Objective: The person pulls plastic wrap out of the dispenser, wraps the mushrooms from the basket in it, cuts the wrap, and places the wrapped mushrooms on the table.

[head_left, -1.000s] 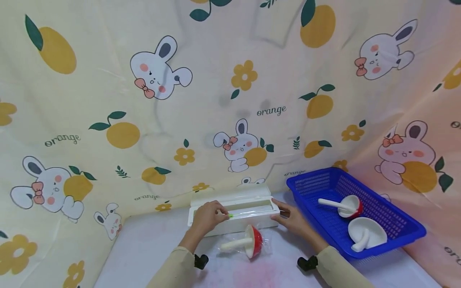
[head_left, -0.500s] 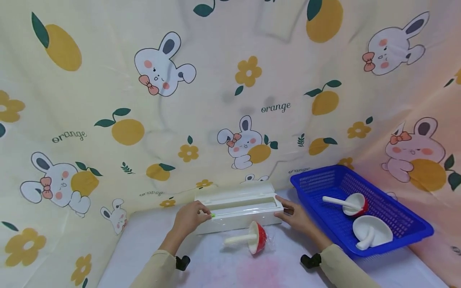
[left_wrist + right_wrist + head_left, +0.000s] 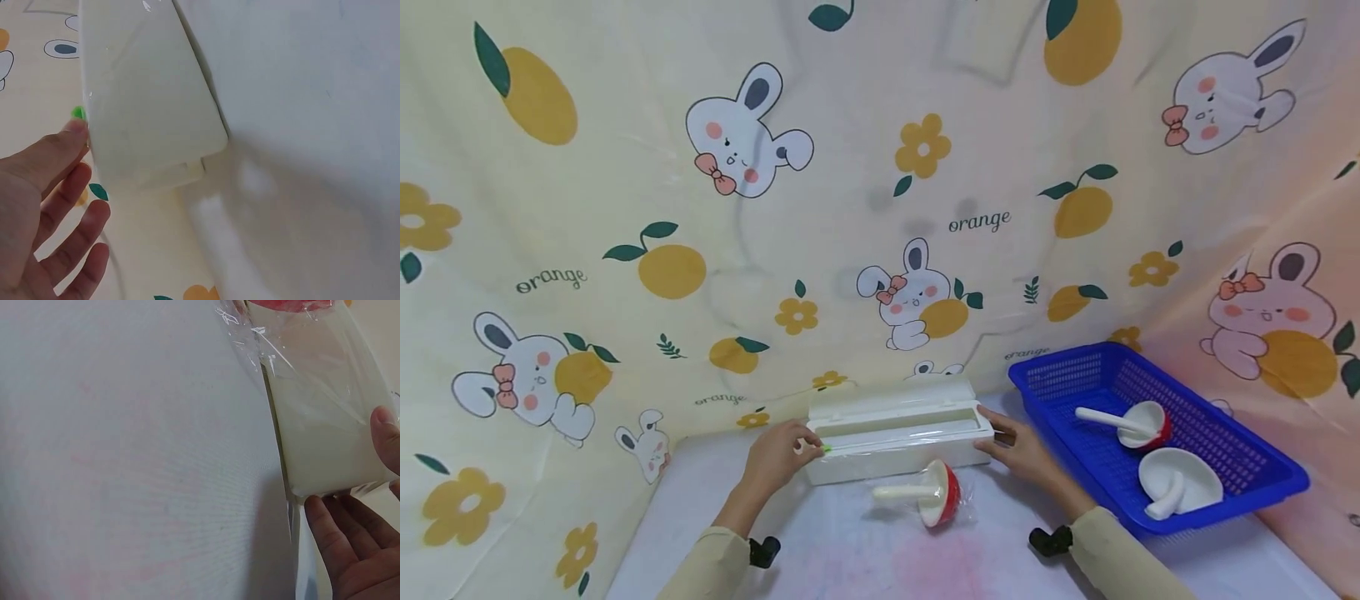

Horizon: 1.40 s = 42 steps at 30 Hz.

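Both hands steadied the white cling-film dispenser (image 3: 898, 433) near the tabletop's back edge — the left hand (image 3: 778, 457) with its thumb on the small green slider (image 3: 826, 448) at the box's left end, fingers loose, the right hand (image 3: 1022, 451) open against the right end. A film-wrapped red-and-white ladle (image 3: 928, 493) lay just in front. Cutting looked finished; next seemingly called for lifting the wrapped ladle toward the blue basket (image 3: 1262, 467).
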Tool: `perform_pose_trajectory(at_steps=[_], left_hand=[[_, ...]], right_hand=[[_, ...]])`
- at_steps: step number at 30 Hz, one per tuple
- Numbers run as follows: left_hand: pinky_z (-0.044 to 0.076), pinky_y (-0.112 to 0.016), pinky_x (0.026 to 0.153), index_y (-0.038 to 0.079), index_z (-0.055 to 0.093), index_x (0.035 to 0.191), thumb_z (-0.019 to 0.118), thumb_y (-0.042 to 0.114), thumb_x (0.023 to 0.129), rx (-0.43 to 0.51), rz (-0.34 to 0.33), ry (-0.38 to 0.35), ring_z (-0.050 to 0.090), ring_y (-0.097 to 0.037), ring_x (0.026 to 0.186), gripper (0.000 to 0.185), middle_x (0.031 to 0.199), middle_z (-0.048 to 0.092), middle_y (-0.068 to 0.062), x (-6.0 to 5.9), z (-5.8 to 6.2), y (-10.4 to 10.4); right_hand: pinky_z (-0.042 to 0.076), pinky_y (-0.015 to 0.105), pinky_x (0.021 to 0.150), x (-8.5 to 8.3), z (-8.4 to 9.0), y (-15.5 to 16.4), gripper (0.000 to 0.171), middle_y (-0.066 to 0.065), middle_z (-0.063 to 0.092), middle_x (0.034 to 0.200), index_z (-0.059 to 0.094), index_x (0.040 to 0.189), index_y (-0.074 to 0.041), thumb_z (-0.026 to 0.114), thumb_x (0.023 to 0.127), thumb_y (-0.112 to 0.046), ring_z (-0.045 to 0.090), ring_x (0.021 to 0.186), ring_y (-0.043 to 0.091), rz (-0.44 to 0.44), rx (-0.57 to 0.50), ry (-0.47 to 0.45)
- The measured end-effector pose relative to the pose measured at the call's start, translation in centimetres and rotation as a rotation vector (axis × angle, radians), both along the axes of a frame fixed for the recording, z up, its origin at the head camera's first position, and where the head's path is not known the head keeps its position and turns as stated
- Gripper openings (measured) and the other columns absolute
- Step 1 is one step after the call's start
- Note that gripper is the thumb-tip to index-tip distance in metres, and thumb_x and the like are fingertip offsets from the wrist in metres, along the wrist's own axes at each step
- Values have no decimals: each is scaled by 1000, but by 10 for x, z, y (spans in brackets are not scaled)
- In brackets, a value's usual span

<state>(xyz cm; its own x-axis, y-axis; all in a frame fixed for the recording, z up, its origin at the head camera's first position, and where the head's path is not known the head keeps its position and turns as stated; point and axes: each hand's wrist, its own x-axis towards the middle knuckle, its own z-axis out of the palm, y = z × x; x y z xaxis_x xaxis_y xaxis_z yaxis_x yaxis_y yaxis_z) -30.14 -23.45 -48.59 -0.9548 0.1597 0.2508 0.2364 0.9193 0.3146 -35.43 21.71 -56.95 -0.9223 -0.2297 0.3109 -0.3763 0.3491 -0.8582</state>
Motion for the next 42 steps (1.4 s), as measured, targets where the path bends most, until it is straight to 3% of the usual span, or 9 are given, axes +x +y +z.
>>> perform_pose_trajectory(at_steps=[12,21,28,33,38,42], left_hand=[[52,-33,71,29,82,93,90,31,89,-16,19,4,62,-11,84,9,99,71,11,5,6,-2],[50,-31,66,26,79,89,90,28,88,-105,60,81,61,-10,78,12,97,70,10,13,3,-26],[47,-32,60,20,72,95,84,25,96,13,126,84,56,-11,68,13,86,69,6,21,-5,-30],[55,-36,71,18,74,103,84,24,95,47,92,191,65,-16,82,14,97,72,4,18,-19,-14],[56,-47,88,18,76,110,87,27,93,45,-2,320,67,-25,99,22,108,72,0,19,-28,12],[53,-46,88,20,74,109,90,28,89,25,-28,396,63,-25,97,27,107,70,0,18,-34,26]], right_hand=[[56,44,103,-1,-2,3,70,29,51,157,49,159,-3,81,98,-18,61,133,49,-8,19,-6],[56,44,103,-3,1,-6,70,32,50,156,49,159,-2,81,98,-18,61,133,50,21,-7,-6],[51,53,108,0,2,1,73,31,48,158,45,162,-6,79,100,-27,58,137,50,-35,64,-39],[49,55,109,1,0,5,73,32,46,160,44,163,-8,77,101,-27,57,137,51,-21,55,-31],[55,55,101,8,-1,-3,66,36,51,152,47,157,2,78,99,-9,62,128,55,1,-31,85],[59,57,94,16,4,-17,53,32,58,142,58,141,2,81,93,2,62,125,55,-85,-33,177]])
